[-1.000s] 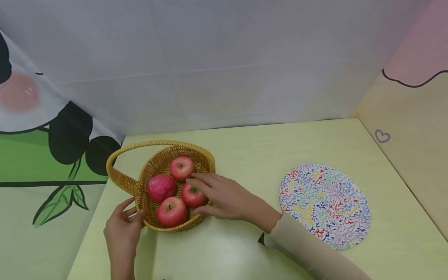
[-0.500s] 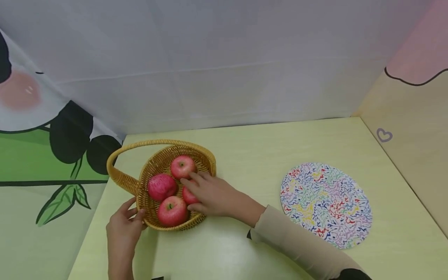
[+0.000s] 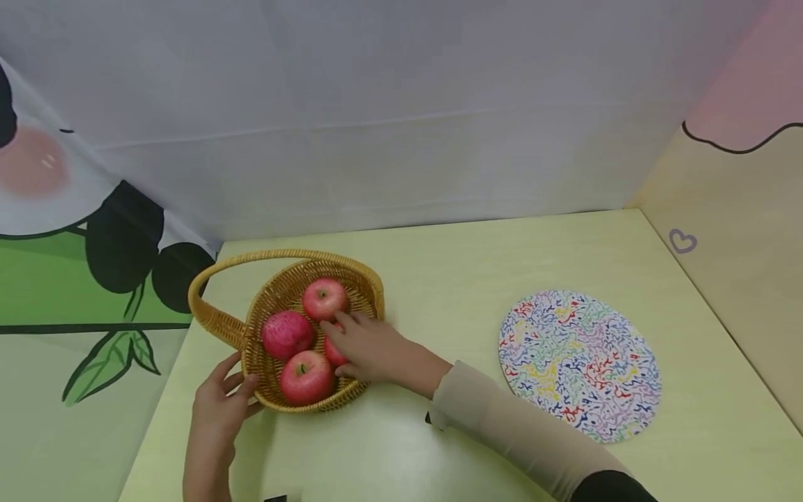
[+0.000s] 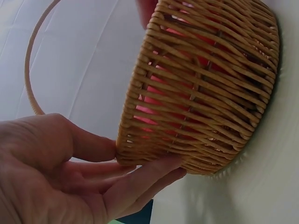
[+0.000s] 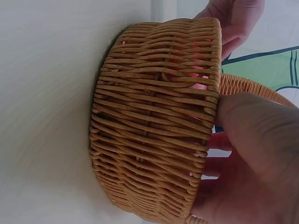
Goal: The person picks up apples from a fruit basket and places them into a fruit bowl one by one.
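Note:
A round wicker basket with a tall arched handle stands at the table's left. My left hand holds its near left edge, thumb at the rim and fingers along the outer wall in the left wrist view. Reaching over the right rim, my right hand has its fingers and thumb around a red apple, which it mostly hides. Beside that apple lie a pink apple in front, another apple behind, and a darker, mottled pink fruit on the left.
A flat oval mat with multicoloured squiggles lies on the pale table at the right. A grey-white cloth wall closes off the back, and printed panels stand at both sides.
My right hand has moved left and further into the basket, covering more of the red apple between its fingers and thumb. My left hand and the basket stay in place.

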Demonstrator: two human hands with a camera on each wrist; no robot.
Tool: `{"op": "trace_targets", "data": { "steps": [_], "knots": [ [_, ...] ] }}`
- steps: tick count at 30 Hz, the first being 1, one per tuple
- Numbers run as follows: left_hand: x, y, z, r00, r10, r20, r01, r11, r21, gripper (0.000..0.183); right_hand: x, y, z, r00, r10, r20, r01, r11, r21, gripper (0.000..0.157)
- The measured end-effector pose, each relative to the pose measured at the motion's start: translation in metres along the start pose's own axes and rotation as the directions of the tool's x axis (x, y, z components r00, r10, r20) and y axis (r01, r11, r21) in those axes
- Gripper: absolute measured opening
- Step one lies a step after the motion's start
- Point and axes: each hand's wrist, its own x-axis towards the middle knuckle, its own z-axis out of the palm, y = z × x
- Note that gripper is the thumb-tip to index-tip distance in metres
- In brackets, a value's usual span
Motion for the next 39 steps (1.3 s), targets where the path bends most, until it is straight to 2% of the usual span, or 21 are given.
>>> {"op": "trace_targets", "data": {
  "steps": [6,11,18,23,35,39],
  "knots": [
    [0.006,-0.005,-0.010,0.996,-0.033,0.082,0.038,0.997,-0.060,0.070,0.007,-0.001,0.001,1.000,-0.001,0.011,0.001,1.000,-0.002,0.082],
    [0.007,-0.009,-0.008,0.995,-0.041,0.088,0.047,0.996,-0.070,0.069,0.008,-0.002,0.001,0.999,0.004,0.039,-0.004,1.000,0.000,0.077],
    [0.002,-0.013,-0.002,0.997,-0.035,0.069,0.040,0.997,-0.070,0.068,0.007,-0.001,0.004,0.998,0.010,0.067,-0.014,0.998,0.065,0.075],
    [0.000,-0.011,-0.004,0.998,-0.026,0.063,0.030,0.997,-0.075,0.067,0.007,-0.001,0.003,0.999,0.020,0.037,-0.024,0.995,0.101,0.074],
    [0.001,-0.007,-0.002,0.999,-0.002,0.048,0.004,0.999,-0.036,0.065,-0.001,0.001,-0.004,0.995,0.026,-0.095,-0.022,0.999,0.049,0.079],
    [0.000,-0.008,-0.004,0.999,-0.002,0.036,0.003,0.999,-0.045,0.066,-0.005,0.000,-0.007,0.991,0.002,-0.132,0.004,0.999,0.041,0.079]
  ]
}}
